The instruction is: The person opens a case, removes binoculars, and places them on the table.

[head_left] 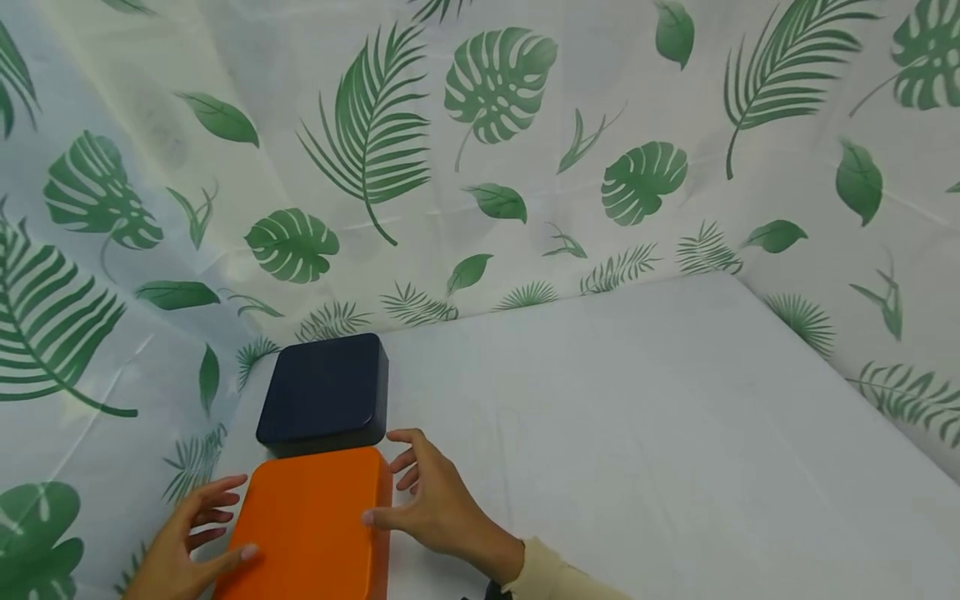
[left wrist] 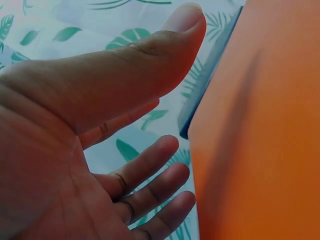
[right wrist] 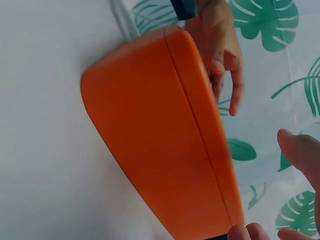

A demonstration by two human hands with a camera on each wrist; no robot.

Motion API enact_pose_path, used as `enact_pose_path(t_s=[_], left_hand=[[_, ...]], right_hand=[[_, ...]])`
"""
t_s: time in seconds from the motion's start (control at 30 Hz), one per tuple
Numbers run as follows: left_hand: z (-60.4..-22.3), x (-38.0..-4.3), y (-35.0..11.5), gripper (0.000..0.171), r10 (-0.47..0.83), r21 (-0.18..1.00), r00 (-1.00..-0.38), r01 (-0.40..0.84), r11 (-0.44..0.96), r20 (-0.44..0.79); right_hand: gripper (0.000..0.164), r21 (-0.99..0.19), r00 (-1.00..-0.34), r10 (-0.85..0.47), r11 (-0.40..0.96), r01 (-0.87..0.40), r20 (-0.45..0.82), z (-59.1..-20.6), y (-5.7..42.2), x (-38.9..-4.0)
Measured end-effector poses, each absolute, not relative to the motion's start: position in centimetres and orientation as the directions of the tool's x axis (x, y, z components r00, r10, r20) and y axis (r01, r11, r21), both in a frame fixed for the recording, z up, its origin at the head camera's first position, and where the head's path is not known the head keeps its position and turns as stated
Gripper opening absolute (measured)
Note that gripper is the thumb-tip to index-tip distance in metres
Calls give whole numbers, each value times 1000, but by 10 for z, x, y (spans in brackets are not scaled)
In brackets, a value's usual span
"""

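We see soft, diffuse light in head view; wrist views dimmer, left one with blurry shadow streaking the orange box (left wrist: 275, 130).

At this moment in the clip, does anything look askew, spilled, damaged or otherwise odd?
Nothing stands out. The orange box shows an even lid seam in the right wrist view, the dark blue box sits upright just behind it, and no spill shows on the white tabletop.
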State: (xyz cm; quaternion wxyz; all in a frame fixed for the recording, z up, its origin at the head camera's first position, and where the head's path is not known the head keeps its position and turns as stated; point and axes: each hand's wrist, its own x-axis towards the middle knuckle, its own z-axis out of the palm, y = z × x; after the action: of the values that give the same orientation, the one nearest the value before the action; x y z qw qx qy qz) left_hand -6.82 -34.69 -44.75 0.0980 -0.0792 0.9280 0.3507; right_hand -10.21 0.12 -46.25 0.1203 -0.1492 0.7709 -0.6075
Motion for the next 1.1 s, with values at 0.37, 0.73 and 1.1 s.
enact_pose_path(t_s=[0.37,0.73,1.1], left_hand=[[-453,-70,-345,88,-100,665,-949,-283,691,-299],[-466,-70,-351,86,-95,691,-936,-316,650,-338],[-472,-67,-353,81,-82,758,-949,-293,583,-304]], right_hand=[[88,-980,-915,-399,197,-34,-48,-476,-10,-103],[86,-980,-921,-383,198,-3,-74,-485,-16,-104],[78,-984,-929,-356,176,38,-99,-485,-19,-101]])
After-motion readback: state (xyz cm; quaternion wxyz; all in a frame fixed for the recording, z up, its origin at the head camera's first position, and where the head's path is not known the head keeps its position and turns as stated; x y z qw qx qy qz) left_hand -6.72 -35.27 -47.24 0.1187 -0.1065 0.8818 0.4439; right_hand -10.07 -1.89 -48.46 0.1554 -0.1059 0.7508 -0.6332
